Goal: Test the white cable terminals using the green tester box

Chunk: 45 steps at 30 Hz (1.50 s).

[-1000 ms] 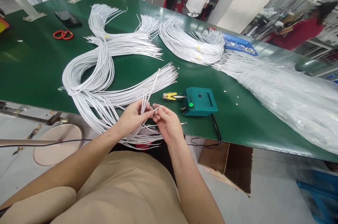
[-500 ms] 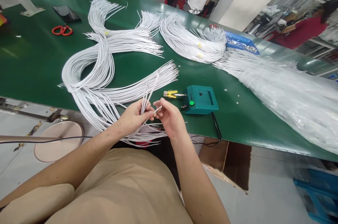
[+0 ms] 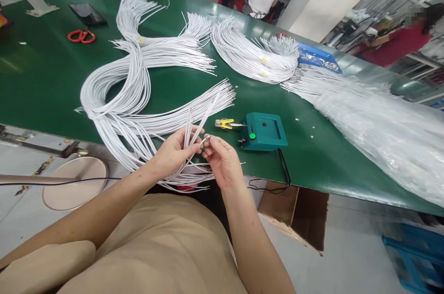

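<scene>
A few white cables [image 3: 207, 115] pass through my left hand [image 3: 180, 150], which is closed around them with their tips pointing up and away. One cable end pokes out from its thumb and forefinger toward my right hand [image 3: 222, 157]. The right thumb and fingertips pinch at that cable end, so its very tip is partly hidden. Just beyond the hands lies a large looped bundle of white cables [image 3: 138, 118], some hanging over the table edge. Right of the hands stands a small green device [image 3: 264, 131] with a green button and a metal shaft carrying a yellow clip [image 3: 226, 123].
On the green table [image 3: 52, 81] are orange-handled scissors [image 3: 81, 36], a dark phone-like slab [image 3: 88, 15], more cable bundles [image 3: 255, 56], a blue tray [image 3: 317, 58] of small parts and plastic-covered cables [image 3: 378, 123]. A cardboard box [image 3: 294, 215] stands below. Two people work beyond.
My right hand has turned and its fingers have closed in on the cable end. The cables in my left hand have tilted slightly, and the view has shifted a little.
</scene>
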Motion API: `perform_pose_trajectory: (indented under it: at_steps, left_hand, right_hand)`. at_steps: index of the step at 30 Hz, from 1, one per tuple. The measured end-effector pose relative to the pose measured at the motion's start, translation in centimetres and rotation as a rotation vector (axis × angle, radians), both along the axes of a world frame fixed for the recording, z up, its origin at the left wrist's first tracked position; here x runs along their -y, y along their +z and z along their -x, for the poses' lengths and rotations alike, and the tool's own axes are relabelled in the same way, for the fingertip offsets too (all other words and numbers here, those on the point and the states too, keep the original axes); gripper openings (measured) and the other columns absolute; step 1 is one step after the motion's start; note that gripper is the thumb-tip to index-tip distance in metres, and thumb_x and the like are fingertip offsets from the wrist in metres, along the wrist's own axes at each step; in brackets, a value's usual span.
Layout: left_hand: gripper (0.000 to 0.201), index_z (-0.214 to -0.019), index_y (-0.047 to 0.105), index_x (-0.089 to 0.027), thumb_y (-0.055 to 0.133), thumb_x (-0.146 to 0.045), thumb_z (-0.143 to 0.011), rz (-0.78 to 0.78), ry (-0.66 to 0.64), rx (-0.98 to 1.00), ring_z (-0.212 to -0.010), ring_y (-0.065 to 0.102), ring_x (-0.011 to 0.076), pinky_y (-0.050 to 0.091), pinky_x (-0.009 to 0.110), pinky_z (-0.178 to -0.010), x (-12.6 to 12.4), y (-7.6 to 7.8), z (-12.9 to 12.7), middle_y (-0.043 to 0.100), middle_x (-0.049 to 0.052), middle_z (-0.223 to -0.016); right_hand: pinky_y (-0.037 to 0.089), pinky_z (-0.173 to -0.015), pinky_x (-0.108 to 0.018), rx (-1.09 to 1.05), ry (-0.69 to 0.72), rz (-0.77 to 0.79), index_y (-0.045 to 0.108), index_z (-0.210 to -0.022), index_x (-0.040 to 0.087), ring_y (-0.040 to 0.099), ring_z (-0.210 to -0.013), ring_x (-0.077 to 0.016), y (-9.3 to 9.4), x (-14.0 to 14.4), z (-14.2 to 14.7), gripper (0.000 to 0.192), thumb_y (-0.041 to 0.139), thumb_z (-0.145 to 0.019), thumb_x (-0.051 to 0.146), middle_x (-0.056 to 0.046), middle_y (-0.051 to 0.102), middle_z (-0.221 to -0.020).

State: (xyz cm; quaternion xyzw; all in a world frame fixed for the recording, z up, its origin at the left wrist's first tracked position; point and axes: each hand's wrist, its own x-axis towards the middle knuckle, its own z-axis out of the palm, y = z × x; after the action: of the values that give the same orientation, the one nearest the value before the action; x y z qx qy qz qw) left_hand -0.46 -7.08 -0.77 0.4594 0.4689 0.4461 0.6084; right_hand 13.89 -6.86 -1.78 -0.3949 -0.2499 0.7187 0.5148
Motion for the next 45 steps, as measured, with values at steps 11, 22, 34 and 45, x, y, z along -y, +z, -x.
perform_pose_trajectory:
  at_steps: [11,22,34,45]
  left_hand:
    - [0.037,-0.108,0.067,-0.022,0.072,-0.016,-0.072,0.340,-0.153,0.343,-0.066,0.052,0.0072,0.033,0.013,-0.048,-0.7,0.5,0.5,0.059,0.001,-0.081]
    - [0.043,-0.115,0.062,-0.023,0.073,-0.025,-0.073,0.200,-0.122,0.167,-0.056,0.049,0.0065,0.017,0.015,-0.038,-1.9,0.2,0.6,0.059,0.000,-0.073]
    - [0.045,-0.122,0.058,-0.023,0.065,-0.023,-0.078,0.065,-0.166,-0.097,-0.052,0.041,0.0052,0.026,0.016,-0.043,-2.8,0.2,0.6,0.054,-0.003,-0.073]
    - [0.038,-0.111,0.062,-0.018,0.068,-0.012,-0.074,0.377,-0.143,0.297,-0.055,0.048,0.0047,0.021,0.008,-0.036,-3.8,0.3,0.7,0.057,0.001,-0.071]
  right_hand:
    - [0.044,-0.071,-0.028,0.978,-0.160,-0.573,0.062,-0.080,0.018,0.054,-0.073,-0.0146,0.1,0.5,0.3,0.019,0.049,-0.088,0.030,-0.003,0.061,-0.077]
    - [0.046,-0.060,-0.027,0.630,0.107,-0.294,0.064,-0.091,0.019,0.053,-0.060,-0.0116,1.0,-2.4,-1.6,0.042,0.042,-0.089,0.054,-0.002,0.061,-0.077]
    - [0.045,-0.064,-0.025,0.426,0.304,-0.135,0.067,-0.075,0.016,0.054,-0.060,-0.0100,1.0,-4.2,-2.2,0.038,0.063,-0.076,0.054,0.000,0.060,-0.065]
    - [0.043,-0.069,-0.027,1.009,0.134,-0.639,0.060,-0.072,0.018,0.052,-0.068,-0.0129,1.0,-3.9,-1.9,0.019,0.052,-0.087,0.026,0.000,0.058,-0.069]
